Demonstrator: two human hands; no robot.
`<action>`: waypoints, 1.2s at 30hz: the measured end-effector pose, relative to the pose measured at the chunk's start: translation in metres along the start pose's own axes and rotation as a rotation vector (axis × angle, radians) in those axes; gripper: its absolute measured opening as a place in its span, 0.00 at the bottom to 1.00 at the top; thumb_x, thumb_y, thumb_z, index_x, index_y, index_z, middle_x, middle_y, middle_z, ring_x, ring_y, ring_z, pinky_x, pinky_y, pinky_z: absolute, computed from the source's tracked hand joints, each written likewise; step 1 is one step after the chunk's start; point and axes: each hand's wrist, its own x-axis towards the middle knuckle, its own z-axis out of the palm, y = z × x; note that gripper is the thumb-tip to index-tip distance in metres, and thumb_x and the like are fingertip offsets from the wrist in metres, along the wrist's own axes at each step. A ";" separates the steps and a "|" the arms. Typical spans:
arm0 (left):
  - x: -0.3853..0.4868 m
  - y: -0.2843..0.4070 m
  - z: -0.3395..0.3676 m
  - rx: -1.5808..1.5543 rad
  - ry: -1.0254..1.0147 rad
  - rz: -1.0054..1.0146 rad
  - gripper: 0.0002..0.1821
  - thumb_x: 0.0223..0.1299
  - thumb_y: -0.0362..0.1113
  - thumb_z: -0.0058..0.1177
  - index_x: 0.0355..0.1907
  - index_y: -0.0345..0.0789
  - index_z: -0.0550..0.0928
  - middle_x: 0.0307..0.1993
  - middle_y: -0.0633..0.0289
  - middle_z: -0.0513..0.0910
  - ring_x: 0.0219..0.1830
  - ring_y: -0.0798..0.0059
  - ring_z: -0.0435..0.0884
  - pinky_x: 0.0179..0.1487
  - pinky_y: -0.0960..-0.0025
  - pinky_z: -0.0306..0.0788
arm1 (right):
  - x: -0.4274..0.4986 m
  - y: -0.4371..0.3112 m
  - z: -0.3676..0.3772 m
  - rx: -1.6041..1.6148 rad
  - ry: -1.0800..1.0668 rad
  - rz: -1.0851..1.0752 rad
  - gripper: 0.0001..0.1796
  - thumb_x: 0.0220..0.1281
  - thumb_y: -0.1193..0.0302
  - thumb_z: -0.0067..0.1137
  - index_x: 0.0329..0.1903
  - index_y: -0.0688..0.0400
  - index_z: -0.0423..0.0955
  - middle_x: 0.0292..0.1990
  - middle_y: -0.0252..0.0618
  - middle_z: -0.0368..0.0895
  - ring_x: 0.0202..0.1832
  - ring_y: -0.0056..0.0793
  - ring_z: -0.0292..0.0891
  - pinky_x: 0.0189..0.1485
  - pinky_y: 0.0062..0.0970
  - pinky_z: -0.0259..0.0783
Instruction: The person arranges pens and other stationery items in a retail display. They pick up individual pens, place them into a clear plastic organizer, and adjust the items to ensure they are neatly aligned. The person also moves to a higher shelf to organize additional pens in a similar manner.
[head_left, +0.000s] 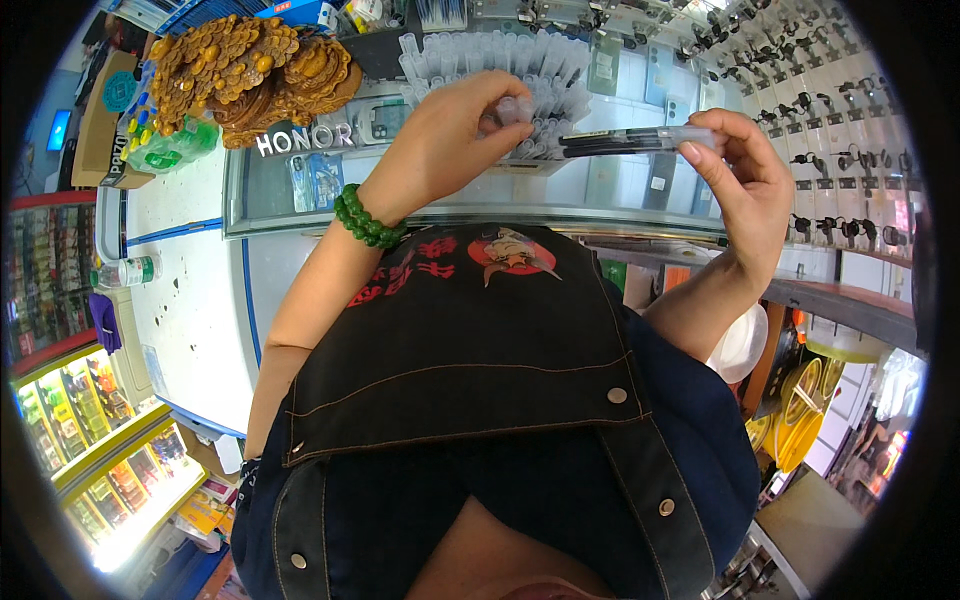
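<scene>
My right hand (739, 161) grips a few black pens (622, 141) by their clear, frosted ends, the dark ends pointing left. Curled over the left part of a packed bunch of translucent pens or tubes (555, 56), my left hand (480, 127) has thumb and fingers around the clear ends of some similar pieces (514, 111). Green bead bracelets (367, 217) circle the left wrist. The bunch stands in a low box (525, 166) on a glass display case (465, 221); the left hand hides part of it.
A carved golden-brown ornament (255, 75) and HONOR letters (306, 139) stand at the left on the case. Phones (660, 165) lie under the glass. Small black items hang on a wall rack (817, 112) at right. A plastic bottle (131, 271) lies on the white counter (187, 315).
</scene>
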 end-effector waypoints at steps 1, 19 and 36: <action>0.001 0.000 0.003 -0.040 0.062 0.052 0.12 0.63 0.29 0.64 0.48 0.33 0.82 0.44 0.62 0.83 0.43 0.76 0.85 0.44 0.75 0.78 | 0.000 0.000 -0.001 0.002 0.004 0.001 0.15 0.58 0.78 0.73 0.48 0.63 0.81 0.36 0.28 0.81 0.37 0.15 0.72 0.43 0.15 0.68; -0.014 -0.017 0.014 0.758 -0.020 0.437 0.12 0.57 0.39 0.66 0.42 0.39 0.84 0.40 0.65 0.82 0.53 0.62 0.76 0.57 0.60 0.68 | -0.003 0.002 -0.005 0.023 -0.013 0.004 0.15 0.57 0.80 0.72 0.48 0.63 0.81 0.38 0.30 0.82 0.38 0.16 0.73 0.44 0.17 0.69; -0.018 0.043 -0.049 0.711 0.112 0.466 0.10 0.51 0.30 0.69 0.36 0.35 0.83 0.33 0.61 0.81 0.42 0.59 0.78 0.46 0.60 0.72 | 0.005 -0.002 0.012 0.015 -0.082 -0.122 0.16 0.55 0.78 0.74 0.47 0.63 0.83 0.39 0.31 0.84 0.36 0.16 0.74 0.42 0.17 0.70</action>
